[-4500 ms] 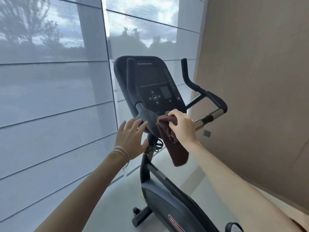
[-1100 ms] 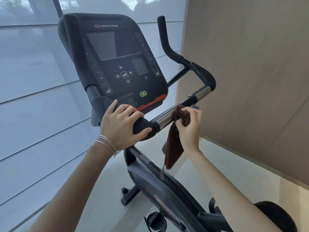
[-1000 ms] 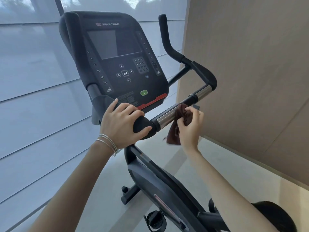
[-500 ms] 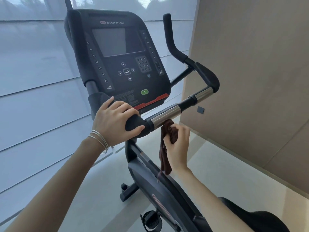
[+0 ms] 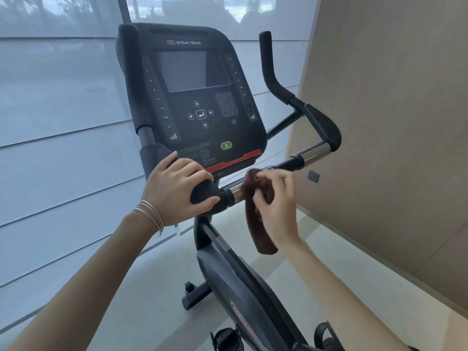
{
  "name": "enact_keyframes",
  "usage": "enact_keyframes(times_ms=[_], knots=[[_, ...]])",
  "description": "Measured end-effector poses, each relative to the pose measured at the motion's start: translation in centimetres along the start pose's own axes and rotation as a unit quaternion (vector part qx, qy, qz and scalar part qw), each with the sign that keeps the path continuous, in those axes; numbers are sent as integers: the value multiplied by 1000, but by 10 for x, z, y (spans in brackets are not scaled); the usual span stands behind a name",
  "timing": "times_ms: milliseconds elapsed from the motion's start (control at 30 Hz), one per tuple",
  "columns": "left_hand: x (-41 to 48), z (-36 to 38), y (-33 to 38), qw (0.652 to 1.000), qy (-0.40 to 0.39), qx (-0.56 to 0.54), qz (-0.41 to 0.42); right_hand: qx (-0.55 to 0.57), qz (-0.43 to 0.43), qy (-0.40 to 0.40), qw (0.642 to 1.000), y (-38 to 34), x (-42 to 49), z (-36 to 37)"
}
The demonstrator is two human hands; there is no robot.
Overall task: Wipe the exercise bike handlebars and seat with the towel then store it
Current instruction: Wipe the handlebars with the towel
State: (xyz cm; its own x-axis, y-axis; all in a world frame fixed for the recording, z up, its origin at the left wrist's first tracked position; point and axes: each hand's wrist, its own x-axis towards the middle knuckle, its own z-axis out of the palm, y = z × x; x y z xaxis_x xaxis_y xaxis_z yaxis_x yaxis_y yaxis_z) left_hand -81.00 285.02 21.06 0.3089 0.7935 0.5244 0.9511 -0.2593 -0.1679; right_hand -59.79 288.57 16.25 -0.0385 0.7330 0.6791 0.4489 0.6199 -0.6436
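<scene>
A black exercise bike stands in front of me, its console (image 5: 195, 97) facing me. My left hand (image 5: 177, 188) grips the black padded left end of the handlebar (image 5: 311, 153). My right hand (image 5: 276, 198) holds a dark brown towel (image 5: 260, 229) pressed on the chrome section of the bar, just right of my left hand. The towel's loose end hangs down below the bar. The bar's right horn (image 5: 268, 69) rises beside the console. The seat is out of view.
A glass wall with a sheer blind (image 5: 63, 148) fills the left side. A tan panelled wall (image 5: 392, 122) runs close along the right. The bike's frame (image 5: 235, 279), a pedal (image 5: 225, 338) and a floor foot (image 5: 195, 295) sit below on pale floor.
My right hand dropped below the bar with the towel, then came back up onto the chrome section near my left hand. The left hand kept its grip.
</scene>
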Motion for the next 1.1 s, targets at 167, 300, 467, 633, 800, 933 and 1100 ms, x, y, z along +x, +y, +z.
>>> enact_keyframes(times_ms=[167,300,467,633,800,933,1100], knots=[[-1,1,-1,1000,-3,-16,7,-97,35,-11,995,10,59,-10],[-1,1,-2,999,-13,-30,12,-135,-21,-34,990,-1,50,-3],[6,-2,-33,998,-27,-44,25,-85,-79,-130,985,-20,37,2],[8,-2,-43,998,-12,-47,30,-160,-10,-59,985,-14,56,1],[6,0,-43,998,0,-61,26,-176,16,-17,984,-29,40,12],[5,1,-43,997,2,-70,31,-130,-1,-69,989,-48,15,19],[6,0,-44,997,-15,-63,34,-170,60,-21,983,-28,37,10]])
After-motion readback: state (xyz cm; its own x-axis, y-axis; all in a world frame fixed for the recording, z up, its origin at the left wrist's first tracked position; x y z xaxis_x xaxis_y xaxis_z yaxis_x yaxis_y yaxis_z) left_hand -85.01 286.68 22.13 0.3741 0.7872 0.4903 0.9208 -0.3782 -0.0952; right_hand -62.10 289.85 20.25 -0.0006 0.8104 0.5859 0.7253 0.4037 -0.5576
